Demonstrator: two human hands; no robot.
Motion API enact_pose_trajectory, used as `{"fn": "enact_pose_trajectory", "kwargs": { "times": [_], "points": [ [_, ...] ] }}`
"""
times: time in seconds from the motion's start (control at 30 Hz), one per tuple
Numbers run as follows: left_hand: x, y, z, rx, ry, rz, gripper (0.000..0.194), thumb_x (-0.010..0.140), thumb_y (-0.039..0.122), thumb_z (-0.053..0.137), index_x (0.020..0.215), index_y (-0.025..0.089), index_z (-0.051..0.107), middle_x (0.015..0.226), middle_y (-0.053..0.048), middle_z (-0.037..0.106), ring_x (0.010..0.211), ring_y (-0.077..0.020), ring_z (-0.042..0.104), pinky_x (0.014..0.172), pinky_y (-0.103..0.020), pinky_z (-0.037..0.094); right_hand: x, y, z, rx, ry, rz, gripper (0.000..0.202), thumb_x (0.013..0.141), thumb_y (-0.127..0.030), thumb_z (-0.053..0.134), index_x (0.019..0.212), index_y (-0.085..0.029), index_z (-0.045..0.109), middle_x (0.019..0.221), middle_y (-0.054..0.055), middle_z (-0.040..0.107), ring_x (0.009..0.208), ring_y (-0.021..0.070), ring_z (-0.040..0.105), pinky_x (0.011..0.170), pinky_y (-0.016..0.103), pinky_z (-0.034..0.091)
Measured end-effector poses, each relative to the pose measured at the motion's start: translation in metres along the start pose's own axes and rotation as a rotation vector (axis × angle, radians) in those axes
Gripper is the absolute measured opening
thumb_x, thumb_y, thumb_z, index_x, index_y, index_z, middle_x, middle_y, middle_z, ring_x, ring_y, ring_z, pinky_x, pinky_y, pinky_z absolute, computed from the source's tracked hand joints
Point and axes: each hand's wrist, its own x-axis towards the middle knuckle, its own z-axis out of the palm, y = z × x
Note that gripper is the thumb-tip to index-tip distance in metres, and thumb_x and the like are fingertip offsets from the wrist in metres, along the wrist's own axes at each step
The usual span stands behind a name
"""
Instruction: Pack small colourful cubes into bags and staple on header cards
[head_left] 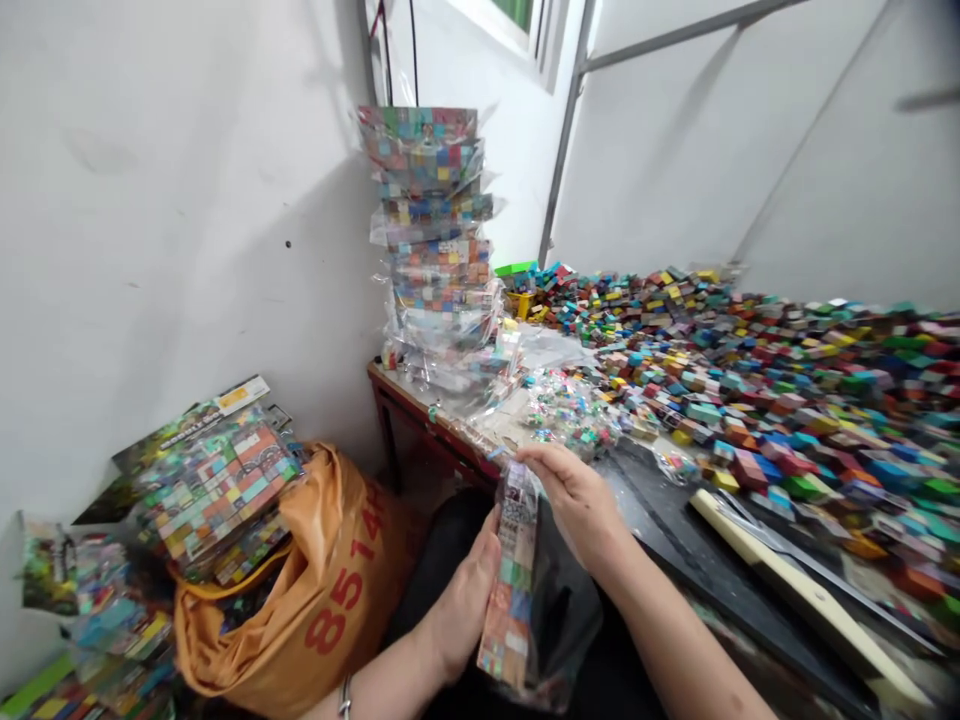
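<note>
Block package (516,570) — slim, oblong, patchwork-coloured, in glossy, creased clear film (553,690); left hand (466,605) clamped on its side, right hand (574,495) at upper end — pinch unclear.

Held package (515,570), lower centre: clear glossy plastic film. Stacked packs (439,270), upper centre: crinkled shiny plastic. Sack (337,570), lower left: creased, slight sheen. Bracelet (344,697), bottom edge: polished metal. Wall (187,150), upper left: matt.
</note>
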Motion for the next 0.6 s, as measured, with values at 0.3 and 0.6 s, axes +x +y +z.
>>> {"fn": "enact_pose_trajectory", "kwargs": {
  "times": [0.3, 0.6],
  "points": [
    [0.007, -0.014, 0.001, -0.031, 0.082, 0.057, 0.051, 0.089, 0.042, 0.031, 0.135, 0.02, 0.026, 0.142, -0.001, 0.026, 0.132, -0.0182, 0.016, 0.11, -0.034, 0.009, 0.001, 0.002, 0.017, 0.041, 0.012, 0.012, 0.02, 0.082, -0.026, 0.044, 0.081, -0.02, 0.064, 0.083, 0.003, 0.061, 0.084, 0.0164, 0.055, 0.08, 0.03, 0.041],
    [0.001, -0.026, 0.007, -0.292, -0.021, -0.071, 0.052, 0.088, 0.05, 0.021, 0.132, 0.023, 0.034, 0.133, 0.0, 0.043, 0.126, -0.0205, 0.033, 0.107, -0.037, 0.02, -0.023, 0.012, -0.001, 0.209, 0.08, 0.243, 0.025, 0.08, -0.041, 0.047, 0.085, -0.021, 0.063, 0.093, 0.004, 0.061, 0.092, 0.02, 0.055, 0.078, 0.034, 0.045]
  ]
}}
